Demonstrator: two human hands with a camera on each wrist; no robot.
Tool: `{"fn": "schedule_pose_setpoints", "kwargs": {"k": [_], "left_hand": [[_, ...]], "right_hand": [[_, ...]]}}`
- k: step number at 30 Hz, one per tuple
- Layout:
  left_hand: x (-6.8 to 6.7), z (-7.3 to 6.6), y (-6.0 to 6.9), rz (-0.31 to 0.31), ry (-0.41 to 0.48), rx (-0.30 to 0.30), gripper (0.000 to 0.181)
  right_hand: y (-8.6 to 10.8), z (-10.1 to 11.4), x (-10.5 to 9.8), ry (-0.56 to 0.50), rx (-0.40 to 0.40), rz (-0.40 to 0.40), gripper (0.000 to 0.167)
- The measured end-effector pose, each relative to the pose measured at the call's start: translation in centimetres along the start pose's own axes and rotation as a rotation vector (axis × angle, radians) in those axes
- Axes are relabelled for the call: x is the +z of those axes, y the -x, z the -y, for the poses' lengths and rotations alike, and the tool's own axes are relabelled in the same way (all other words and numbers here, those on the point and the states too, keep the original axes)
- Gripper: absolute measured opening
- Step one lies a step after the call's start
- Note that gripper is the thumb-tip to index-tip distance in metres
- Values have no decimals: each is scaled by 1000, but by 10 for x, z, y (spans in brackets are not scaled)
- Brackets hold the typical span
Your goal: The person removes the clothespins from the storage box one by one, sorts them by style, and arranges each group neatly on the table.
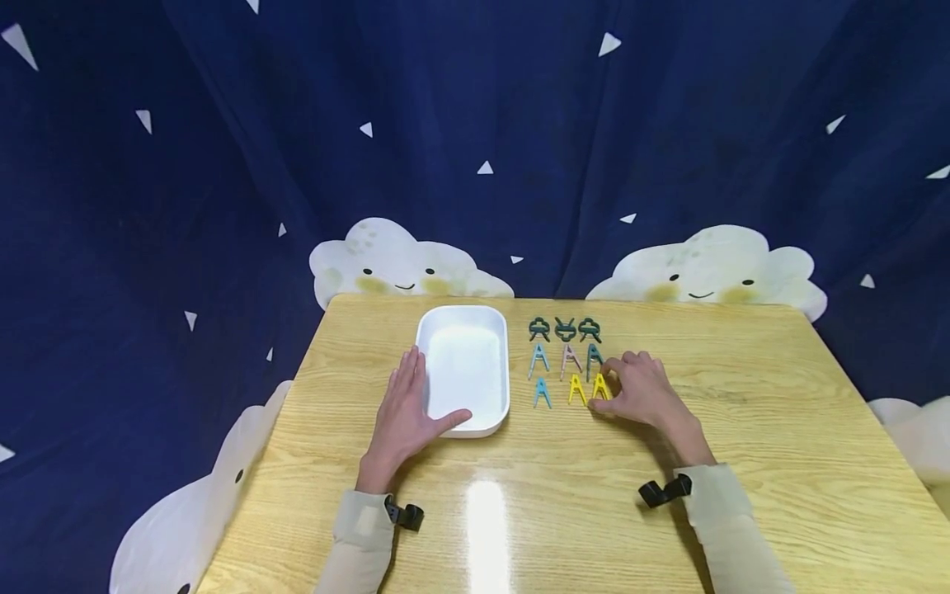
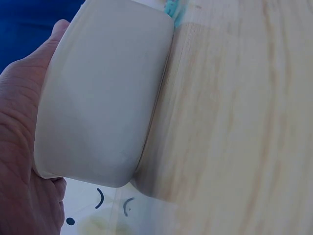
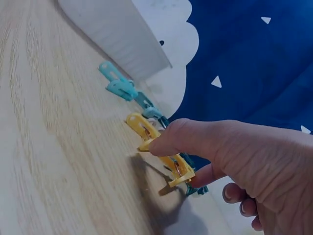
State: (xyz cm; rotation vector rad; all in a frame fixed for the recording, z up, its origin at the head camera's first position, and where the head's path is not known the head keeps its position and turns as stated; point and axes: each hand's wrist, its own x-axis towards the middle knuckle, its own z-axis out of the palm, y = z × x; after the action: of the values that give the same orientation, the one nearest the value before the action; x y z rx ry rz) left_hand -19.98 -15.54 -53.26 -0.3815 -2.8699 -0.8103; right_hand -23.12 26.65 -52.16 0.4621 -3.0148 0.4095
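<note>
My left hand rests against the left side of the white tray, fingers straight along its wall and thumb over the near edge. In the left wrist view the tray hides part of that hand. At the right end of the front row, my right hand holds a yellow clothespin between thumb and index finger, one at each end of it. Left of it lie another yellow clothespin and a blue clothespin. In the right wrist view the held clothespin is partly covered by the thumb.
Behind the front row lie a light blue clothespin, a pink clothespin and a dark green clothespin. Three dark green clips form the back row. A blue curtain hangs behind the wooden table.
</note>
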Motion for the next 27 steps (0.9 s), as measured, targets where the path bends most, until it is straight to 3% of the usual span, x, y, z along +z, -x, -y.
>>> {"fn": "schedule_pose_setpoints", "kwargs": {"k": [15,27], "left_hand": [[1,2,4,2,8,-14,135],[1,8,-11,3,-7,1,130]], "right_hand": [[6,-7,2,-58,8,-1,59],[36,8,-8,-178,-73,-286,32]]}}
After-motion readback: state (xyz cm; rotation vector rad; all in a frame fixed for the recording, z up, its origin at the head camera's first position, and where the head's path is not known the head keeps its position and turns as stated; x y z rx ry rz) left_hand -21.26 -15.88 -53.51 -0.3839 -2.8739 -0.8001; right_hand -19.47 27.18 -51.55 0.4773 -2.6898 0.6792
